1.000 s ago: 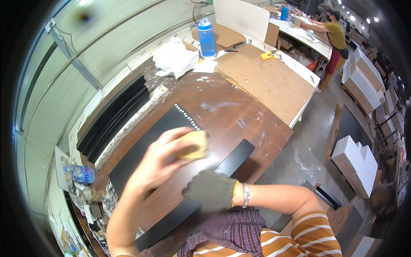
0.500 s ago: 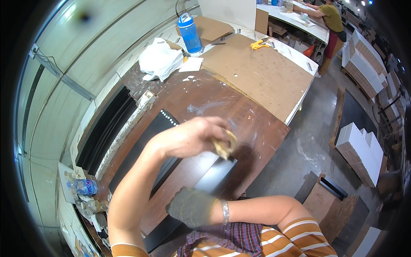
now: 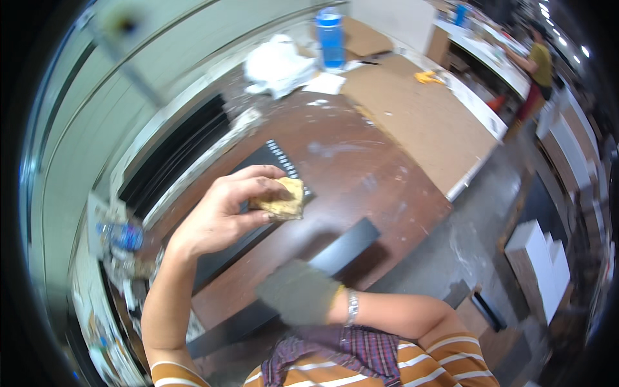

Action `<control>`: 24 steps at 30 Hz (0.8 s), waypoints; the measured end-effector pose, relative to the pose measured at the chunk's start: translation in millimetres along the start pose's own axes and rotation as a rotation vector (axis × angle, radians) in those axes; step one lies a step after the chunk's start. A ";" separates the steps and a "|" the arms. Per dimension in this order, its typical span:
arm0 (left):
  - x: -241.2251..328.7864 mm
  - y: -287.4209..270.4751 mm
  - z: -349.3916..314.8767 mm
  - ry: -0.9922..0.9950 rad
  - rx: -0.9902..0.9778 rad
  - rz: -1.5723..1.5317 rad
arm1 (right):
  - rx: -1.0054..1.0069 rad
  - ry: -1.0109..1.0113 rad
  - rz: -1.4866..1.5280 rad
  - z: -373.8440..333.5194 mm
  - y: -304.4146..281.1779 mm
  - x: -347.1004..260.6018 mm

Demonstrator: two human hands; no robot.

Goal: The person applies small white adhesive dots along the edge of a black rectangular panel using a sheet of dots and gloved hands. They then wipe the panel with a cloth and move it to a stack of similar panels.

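Observation:
In my bare left hand (image 3: 225, 209) a worn yellow sponge (image 3: 284, 200) is pinched between thumb and fingers. It is raised above a dark panel (image 3: 238, 242) with a row of white dots along its far end. My right hand (image 3: 300, 293), in a dark grey glove, is closed over a long narrow black board (image 3: 348, 246); its fingertips are hidden and blurred. The board slants across the brown worktable (image 3: 387, 193), its shiny far end showing beyond the glove and its near end running toward my body.
Black strips (image 3: 174, 158) lie stacked at the left. A white plastic bag (image 3: 280, 68), a blue bottle (image 3: 331, 42) and a brown sheet (image 3: 412, 116) with a yellow-handled tool (image 3: 429, 77) are farther back. A person (image 3: 538, 64) works at another table. White stacked pieces (image 3: 538, 264) stand at right.
My left hand with the sponge has moved left, off the black board's far end to above the dotted panel. My gloved right hand stays on the board. The view has shifted.

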State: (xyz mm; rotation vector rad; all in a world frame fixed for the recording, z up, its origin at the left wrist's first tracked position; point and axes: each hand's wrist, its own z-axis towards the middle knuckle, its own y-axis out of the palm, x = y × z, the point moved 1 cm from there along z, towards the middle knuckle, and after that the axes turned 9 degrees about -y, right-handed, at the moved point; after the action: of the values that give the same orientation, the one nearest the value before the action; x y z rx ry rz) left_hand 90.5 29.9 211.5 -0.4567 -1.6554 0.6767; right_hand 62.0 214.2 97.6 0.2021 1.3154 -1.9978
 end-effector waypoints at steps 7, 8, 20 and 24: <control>-53.3 -59.2 -238.9 -0.138 0.652 -0.391 | -0.373 0.067 -0.066 27.8 -23.4 -12.6; -60.5 -58.6 -282.5 -0.200 0.802 -0.360 | -0.440 0.080 -0.118 34.7 -21.5 -17.6; -92.2 103.3 -482.3 -0.497 1.346 -0.531 | -0.479 0.156 -0.279 43.8 -1.6 -32.2; -119.6 128.6 -505.5 -0.663 1.297 -0.211 | -0.448 0.130 -0.348 41.9 1.6 -34.1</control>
State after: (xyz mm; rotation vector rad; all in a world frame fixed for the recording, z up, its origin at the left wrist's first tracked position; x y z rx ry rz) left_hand 599.1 141.5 88.5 0.9417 -1.4290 1.6407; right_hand 98.2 194.7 132.7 -0.1191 1.9513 -1.9231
